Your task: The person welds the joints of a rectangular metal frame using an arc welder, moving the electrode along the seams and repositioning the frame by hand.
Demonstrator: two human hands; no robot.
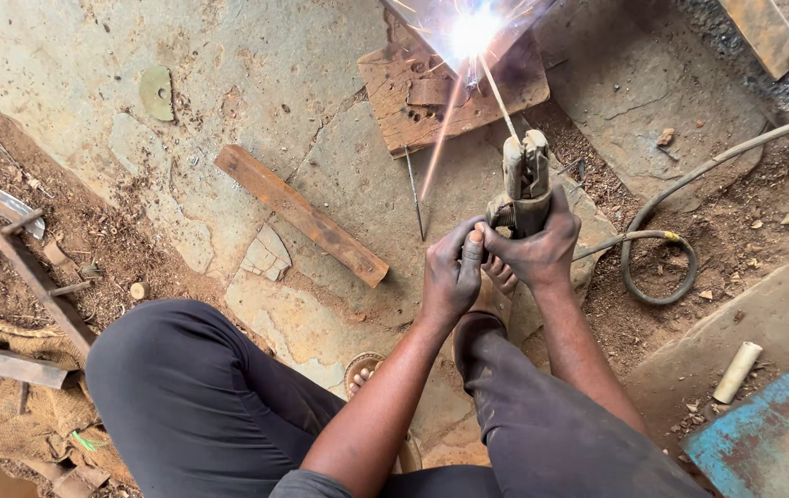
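Sparks point(473, 32) burst where the rod point(496, 97) meets the rusty plate point(413, 101); right hand point(542, 249) grips the welding holder point(526, 180), left hand point(450, 277) wraps closed beside it. Steadiness probably matters most.

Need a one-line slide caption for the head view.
Both hands, left hand and right hand, grip a welding holder whose rod sparks on a rusty plate.

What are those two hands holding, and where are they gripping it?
Both hands grip a welding electrode holder by its handle end: the right hand wraps the handle, the left hand steadies it from beside. Its rod sparks on the rusty plate.
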